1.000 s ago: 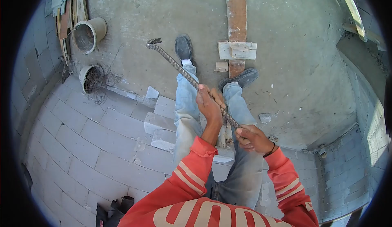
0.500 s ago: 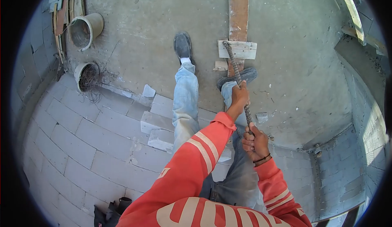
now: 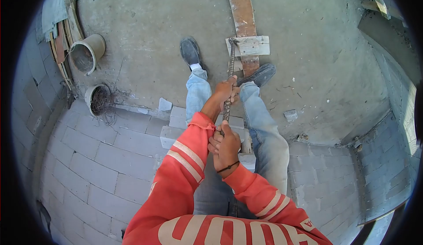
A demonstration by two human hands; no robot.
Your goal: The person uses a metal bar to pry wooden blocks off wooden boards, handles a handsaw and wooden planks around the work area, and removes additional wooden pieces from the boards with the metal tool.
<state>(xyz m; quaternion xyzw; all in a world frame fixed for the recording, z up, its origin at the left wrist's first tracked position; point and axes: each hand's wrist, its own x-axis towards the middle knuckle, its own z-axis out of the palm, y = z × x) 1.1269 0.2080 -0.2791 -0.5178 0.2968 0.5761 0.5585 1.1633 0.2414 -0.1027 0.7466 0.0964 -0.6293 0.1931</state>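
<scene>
A ribbed steel rebar bar (image 3: 231,61) with a hooked tip slants down from a short whitish board (image 3: 255,46). Its tip rests at that board's left part. My left hand (image 3: 225,90) is wrapped round the middle of the bar. Lower down, close to my body, my right hand (image 3: 227,147) grips the bar near its bottom end. The short board lies across a long brown plank (image 3: 242,13). A small block (image 3: 238,65) sits under or beside the bar, partly hidden. My right shoe (image 3: 260,75) is on the plank's near end.
Two buckets stand at left, one whitish bucket (image 3: 98,44) and one bucket with tangled wire (image 3: 100,100). Wood strips (image 3: 72,16) lean behind them. Pale blocks (image 3: 169,135) lie between my legs. A block wall (image 3: 110,157) runs along the near side.
The bar's lower end and both hands have swung left in view, making the bar steeper the other way. My right leg has shifted outward. Both hands keep their grip.
</scene>
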